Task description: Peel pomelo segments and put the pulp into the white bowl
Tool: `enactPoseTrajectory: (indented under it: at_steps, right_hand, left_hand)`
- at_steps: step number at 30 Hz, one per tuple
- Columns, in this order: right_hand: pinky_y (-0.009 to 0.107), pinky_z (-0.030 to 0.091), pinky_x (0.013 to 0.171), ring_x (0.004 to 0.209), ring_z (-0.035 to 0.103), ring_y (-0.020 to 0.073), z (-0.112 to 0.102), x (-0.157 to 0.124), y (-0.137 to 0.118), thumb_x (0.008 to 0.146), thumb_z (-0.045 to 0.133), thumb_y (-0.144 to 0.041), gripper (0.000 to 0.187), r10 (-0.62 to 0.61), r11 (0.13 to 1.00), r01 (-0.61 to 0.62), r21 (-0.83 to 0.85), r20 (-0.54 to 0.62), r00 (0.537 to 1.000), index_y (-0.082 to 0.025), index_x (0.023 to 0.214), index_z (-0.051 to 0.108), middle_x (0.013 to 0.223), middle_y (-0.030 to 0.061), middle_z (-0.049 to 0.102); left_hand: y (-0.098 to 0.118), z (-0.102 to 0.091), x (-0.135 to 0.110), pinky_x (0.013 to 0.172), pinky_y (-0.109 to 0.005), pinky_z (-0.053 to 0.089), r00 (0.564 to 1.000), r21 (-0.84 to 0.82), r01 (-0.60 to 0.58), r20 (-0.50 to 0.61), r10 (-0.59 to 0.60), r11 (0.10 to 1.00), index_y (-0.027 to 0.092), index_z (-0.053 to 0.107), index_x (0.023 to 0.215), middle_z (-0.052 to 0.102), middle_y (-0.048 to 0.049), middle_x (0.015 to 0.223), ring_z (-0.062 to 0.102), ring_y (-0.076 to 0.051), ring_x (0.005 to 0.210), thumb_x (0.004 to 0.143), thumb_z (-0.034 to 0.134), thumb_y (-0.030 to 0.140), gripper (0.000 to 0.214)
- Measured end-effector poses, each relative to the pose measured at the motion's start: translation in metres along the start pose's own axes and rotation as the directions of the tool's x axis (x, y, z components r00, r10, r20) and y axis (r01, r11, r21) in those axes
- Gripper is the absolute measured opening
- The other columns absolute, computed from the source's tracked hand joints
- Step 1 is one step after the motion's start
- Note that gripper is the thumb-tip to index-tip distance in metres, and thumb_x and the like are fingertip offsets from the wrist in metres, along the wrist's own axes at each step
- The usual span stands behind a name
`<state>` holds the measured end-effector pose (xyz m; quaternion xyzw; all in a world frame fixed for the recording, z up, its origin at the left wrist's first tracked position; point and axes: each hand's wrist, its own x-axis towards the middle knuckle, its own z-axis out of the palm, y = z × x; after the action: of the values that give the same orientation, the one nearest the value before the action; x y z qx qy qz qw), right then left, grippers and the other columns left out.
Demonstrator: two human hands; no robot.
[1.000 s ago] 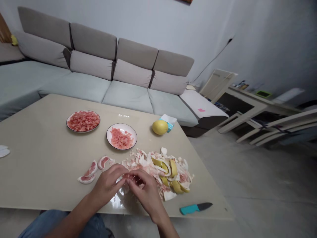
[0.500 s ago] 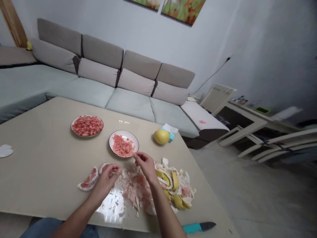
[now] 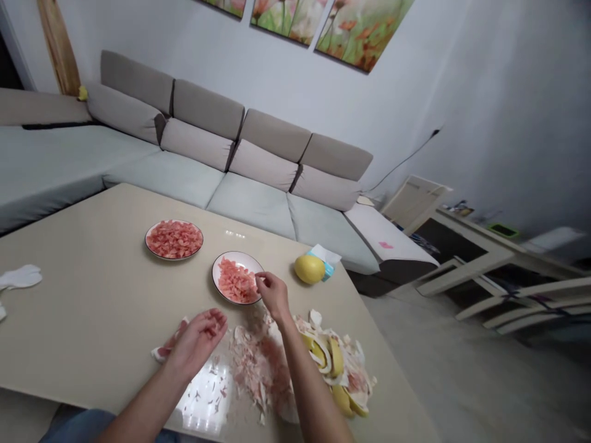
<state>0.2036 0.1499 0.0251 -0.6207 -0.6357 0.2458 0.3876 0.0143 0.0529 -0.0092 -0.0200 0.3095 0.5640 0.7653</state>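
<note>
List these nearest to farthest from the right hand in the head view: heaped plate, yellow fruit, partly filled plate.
1. Partly filled plate: just left of the right hand.
2. Yellow fruit: to the hand's right.
3. Heaped plate: farther left.

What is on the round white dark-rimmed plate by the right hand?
The plate holds small pink fruit pieces, which cover the surface beneath. The right hand hides part of the plate's right edge.

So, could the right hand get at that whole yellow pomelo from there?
Probably yes: the right hand is by the edge of the nearer plate, and nothing seems to stand between it and the pomelo.
</note>
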Motion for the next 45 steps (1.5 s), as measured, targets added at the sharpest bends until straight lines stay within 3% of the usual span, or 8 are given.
enactPoseTrajectory:
  at_steps: [3, 5, 10, 16, 24, 33, 40, 45]
  right_hand:
    - [0.031, 0.048, 0.085, 0.089, 0.064, 0.0191, 0.0, -0.061, -0.017, 0.081, 0.06, -0.025, 0.032, -0.119, 0.992, 0.116, 0.046, 0.068, 0.991, -0.023, 0.113, 0.067, 0.101, 0.0041, 0.071]
    - [0.033, 0.047, 0.087, 0.094, 0.062, 0.0197, 0.005, -0.101, -0.026, 0.081, 0.063, -0.021, 0.032, -0.233, 0.969, 0.224, 0.103, 0.087, 0.969, -0.024, 0.113, 0.067, 0.104, 0.0056, 0.069]
    - [0.031, 0.049, 0.081, 0.089, 0.062, 0.0193, 0.022, -0.154, -0.037, 0.083, 0.064, -0.021, 0.021, -0.14, 0.97, 0.133, 0.205, 0.02, 0.99, -0.023, 0.103, 0.068, 0.1, 0.0058, 0.069]
    - [0.03, 0.05, 0.076, 0.084, 0.063, 0.0198, 0.015, -0.151, -0.035, 0.085, 0.061, -0.029, 0.015, 0.06, 0.959, -0.032, 0.281, -0.089, 0.994, -0.02, 0.096, 0.068, 0.094, 0.0058, 0.07]
    - [0.03, 0.051, 0.075, 0.082, 0.065, 0.0202, 0.003, -0.149, -0.031, 0.083, 0.064, -0.037, 0.021, 0.139, 0.849, -0.136, 0.51, 0.032, 0.99, -0.018, 0.09, 0.069, 0.088, 0.0061, 0.071]
    - [0.024, 0.044, 0.057, 0.06, 0.055, 0.014, -0.001, -0.145, -0.023, 0.077, 0.07, -0.044, 0.028, 0.211, 0.791, -0.223, 0.57, 0.088, 0.973, -0.017, 0.076, 0.064, 0.066, 0.0005, 0.061]
    - [0.023, 0.041, 0.052, 0.051, 0.047, 0.0109, -0.008, -0.14, -0.024, 0.077, 0.067, -0.047, 0.03, 0.24, 0.553, -0.333, 0.764, 0.236, 0.942, -0.019, 0.071, 0.058, 0.064, -0.0013, 0.056]
    - [0.023, 0.041, 0.049, 0.05, 0.049, 0.0101, -0.004, -0.105, -0.01, 0.078, 0.064, -0.046, 0.029, 0.188, 0.761, -0.25, 0.599, 0.165, 0.968, -0.017, 0.076, 0.063, 0.069, 0.0011, 0.063]
  left_hand:
    - [-0.001, 0.004, -0.006, 0.088, -0.028, 0.054, 0.997, -0.002, 0.012, 0.071, -0.012, 1.0, 0.011, 0.065, 0.079, 0.069, -0.0097, 0.084, 0.068, -0.015, 0.087, 0.077, 0.049, -0.006, 0.024]
    - [-0.003, 0.006, -0.01, 0.088, -0.026, 0.053, 0.993, 0.041, 0.002, 0.115, -0.007, 0.999, 0.012, 0.067, 0.082, 0.07, -0.0098, 0.09, 0.067, -0.015, 0.091, 0.077, 0.052, -0.004, 0.022]
    - [-0.009, 0.012, -0.021, 0.088, -0.025, 0.05, 0.977, 0.167, -0.022, 0.214, -0.015, 0.986, 0.014, 0.067, 0.087, 0.069, -0.0097, 0.099, 0.064, -0.018, 0.103, 0.077, 0.06, 0.001, 0.018]
    - [-0.012, 0.017, -0.032, 0.101, -0.028, 0.042, 0.947, 0.326, -0.084, 0.321, -0.027, 0.942, 0.017, 0.068, 0.094, 0.068, -0.0082, 0.109, 0.06, -0.018, 0.111, 0.075, 0.072, 0.01, 0.021]
    - [-0.015, 0.02, -0.038, 0.101, -0.035, 0.04, 0.872, 0.526, -0.321, 0.489, 0.029, 0.788, 0.02, 0.063, 0.106, 0.065, -0.0107, 0.117, 0.058, -0.023, 0.112, 0.079, 0.071, 0.029, 0.029]
    - [-0.019, 0.013, -0.031, 0.085, -0.032, 0.049, 0.898, 0.617, -0.318, 0.44, 0.019, 0.72, 0.018, 0.064, 0.097, 0.066, -0.0061, 0.094, 0.063, -0.02, 0.092, 0.071, 0.077, 0.028, 0.031]
    - [-0.014, 0.015, -0.031, 0.087, -0.031, 0.047, 0.922, 0.619, -0.238, 0.387, -0.027, 0.749, 0.018, 0.069, 0.104, 0.069, -0.0064, 0.094, 0.063, -0.019, 0.092, 0.067, 0.081, 0.028, 0.039]
    - [-0.015, 0.008, -0.023, 0.09, -0.033, 0.048, 0.938, 0.588, -0.173, 0.343, -0.049, 0.79, 0.017, 0.07, 0.103, 0.07, -0.0065, 0.094, 0.064, -0.019, 0.091, 0.069, 0.08, 0.029, 0.038]
